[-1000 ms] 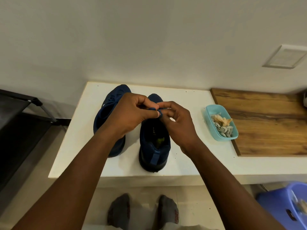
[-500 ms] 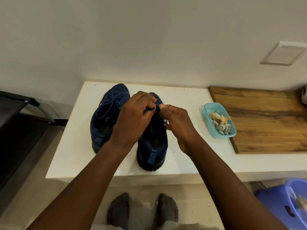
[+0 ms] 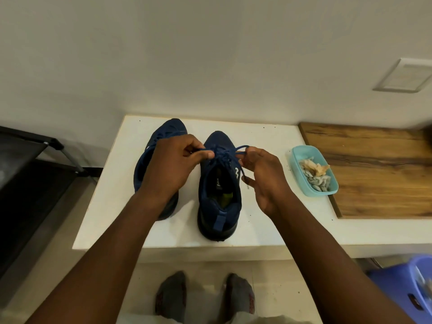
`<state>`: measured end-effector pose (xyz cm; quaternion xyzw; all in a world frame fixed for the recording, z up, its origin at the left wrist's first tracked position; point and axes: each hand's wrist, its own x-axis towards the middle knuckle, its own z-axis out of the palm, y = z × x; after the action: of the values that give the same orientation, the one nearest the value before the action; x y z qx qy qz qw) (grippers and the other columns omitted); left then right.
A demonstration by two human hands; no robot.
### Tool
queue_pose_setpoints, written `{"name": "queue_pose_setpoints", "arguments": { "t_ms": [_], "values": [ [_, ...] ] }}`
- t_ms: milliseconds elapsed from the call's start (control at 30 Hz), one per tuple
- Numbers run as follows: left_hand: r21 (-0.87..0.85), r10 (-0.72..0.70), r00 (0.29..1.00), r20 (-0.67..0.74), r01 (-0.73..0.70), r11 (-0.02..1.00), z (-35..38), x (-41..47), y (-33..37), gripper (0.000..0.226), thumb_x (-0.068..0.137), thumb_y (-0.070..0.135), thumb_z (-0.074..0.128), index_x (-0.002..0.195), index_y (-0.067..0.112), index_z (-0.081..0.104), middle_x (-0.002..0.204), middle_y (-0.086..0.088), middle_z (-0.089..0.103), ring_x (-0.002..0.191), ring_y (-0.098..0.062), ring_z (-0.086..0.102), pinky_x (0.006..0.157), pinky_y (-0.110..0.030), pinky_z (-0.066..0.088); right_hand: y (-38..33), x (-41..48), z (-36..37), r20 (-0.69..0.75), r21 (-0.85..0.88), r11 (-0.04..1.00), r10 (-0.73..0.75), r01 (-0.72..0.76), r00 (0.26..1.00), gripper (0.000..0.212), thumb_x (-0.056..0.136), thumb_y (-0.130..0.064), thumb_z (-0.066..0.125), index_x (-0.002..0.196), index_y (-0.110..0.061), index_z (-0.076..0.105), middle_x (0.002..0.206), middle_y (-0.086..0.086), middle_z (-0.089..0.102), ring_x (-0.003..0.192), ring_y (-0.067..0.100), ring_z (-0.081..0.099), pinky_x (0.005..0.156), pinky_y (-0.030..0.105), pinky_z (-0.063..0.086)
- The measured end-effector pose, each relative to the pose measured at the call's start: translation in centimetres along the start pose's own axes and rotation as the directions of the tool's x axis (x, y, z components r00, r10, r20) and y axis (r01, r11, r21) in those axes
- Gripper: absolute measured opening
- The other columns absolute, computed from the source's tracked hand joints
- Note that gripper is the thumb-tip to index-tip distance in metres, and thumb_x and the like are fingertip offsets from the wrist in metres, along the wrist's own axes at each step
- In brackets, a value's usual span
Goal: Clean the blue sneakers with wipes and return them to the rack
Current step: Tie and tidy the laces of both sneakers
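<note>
- Two blue sneakers stand side by side on a white table [image 3: 105,220], heels toward the person, toes toward the wall.
- Right sneaker [image 3: 219,195]: knit-textured navy upper, darker sole, a lighter blue pull tab at the heel, round cord laces [image 3: 224,154] gathered over the tongue.
- Left sneaker [image 3: 161,146]: same navy fabric, largely covered by the forearm.
- Left hand [image 3: 173,167]: fingers curled tight, thumb and forefinger pinching a lace loop of the right sneaker.
- Right hand [image 3: 261,176]: thumb and forefinger closed on the opposite lace loop, lower fingers loosely spread.
- Rounded pale turquoise plastic tub [image 3: 314,170], just right of the sneakers, holds crumpled grey and tan wipes [image 3: 314,173].
- Wood-grain board [image 3: 378,167] adjoins the tub.
- Black metal-framed rack [image 3: 30,174] stands left of the table.
- Purple plastic bin [image 3: 406,286] at lower right.
</note>
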<state>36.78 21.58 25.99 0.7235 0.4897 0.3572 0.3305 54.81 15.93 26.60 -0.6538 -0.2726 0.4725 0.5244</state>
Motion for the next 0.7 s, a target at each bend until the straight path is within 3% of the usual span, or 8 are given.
{"name": "queue_pose_setpoints", "arguments": {
  "t_ms": [133,200,300,367,500,700],
  "values": [
    [0.01,-0.178,0.974,0.137,0.178,0.984,-1.1,0.4,0.4,0.016,0.087,0.036,0.078,0.085,0.021,0.073,0.076,0.004,0.075,0.074,-0.005,0.072,0.068,-0.019,0.055,0.0,0.2,-0.5,0.034,0.208,0.974,0.084,-0.089,0.996,0.022,0.103,-0.016,0.042,0.109,-0.018,0.064,0.098,0.002,0.077,0.099,0.017,0.072,0.085,0.036,0.055],
    [-0.151,-0.258,0.949,0.18,0.286,0.946,-1.1,0.4,0.9,0.017,0.091,0.032,0.075,0.091,0.016,0.073,0.085,0.001,0.077,0.082,-0.008,0.074,0.074,-0.023,0.06,0.1,0.4,-0.5,0.045,0.275,0.954,0.108,-0.116,0.993,0.021,0.104,-0.018,0.044,0.111,-0.018,0.063,0.099,0.003,0.077,0.098,0.019,0.072,0.088,0.037,0.056],
    [-0.449,-0.368,0.891,0.266,0.452,0.77,-0.4,0.1,1.8,0.02,0.095,0.024,0.07,0.102,0.006,0.07,0.099,-0.005,0.077,0.091,-0.014,0.076,0.08,-0.028,0.062,0.3,0.5,-0.5,0.038,0.294,0.949,0.106,-0.113,0.994,0.019,0.103,-0.016,0.047,0.112,-0.016,0.064,0.099,0.006,0.077,0.097,0.022,0.073,0.087,0.036,0.057],
    [-0.536,-0.405,0.873,0.271,0.486,0.69,0.2,0.0,2.1,0.02,0.095,0.02,0.07,0.107,0.004,0.069,0.1,-0.009,0.078,0.091,-0.017,0.077,0.082,-0.031,0.062,0.3,0.7,-0.6,0.032,0.26,0.961,0.091,-0.097,0.995,0.019,0.102,-0.016,0.05,0.113,-0.016,0.066,0.1,0.006,0.076,0.097,0.023,0.073,0.086,0.036,0.058],
    [-0.495,-0.382,0.902,0.203,0.431,0.754,0.6,0.0,2.0,0.026,0.085,0.01,0.08,0.108,0.007,0.069,0.098,-0.012,0.076,0.091,-0.021,0.076,0.075,-0.027,0.062,0.4,0.8,-0.6,0.08,0.19,0.978,0.067,-0.081,0.995,0.026,0.096,-0.033,0.064,0.115,-0.016,0.068,0.104,0.004,0.076,0.098,0.02,0.073,0.09,0.038,0.057],
    [-0.283,-0.298,0.929,0.217,0.352,0.892,-0.2,-0.1,1.5,0.023,0.081,0.009,0.083,0.102,0.011,0.074,0.09,-0.011,0.076,0.083,-0.016,0.076,0.069,-0.021,0.058,0.7,0.6,-0.4,0.047,0.166,0.986,-0.006,-0.002,0.999,0.024,0.09,-0.017,0.072,0.113,-0.011,0.071,0.1,0.005,0.077,0.092,0.019,0.074,0.078,0.029,0.058]
  ]
}}
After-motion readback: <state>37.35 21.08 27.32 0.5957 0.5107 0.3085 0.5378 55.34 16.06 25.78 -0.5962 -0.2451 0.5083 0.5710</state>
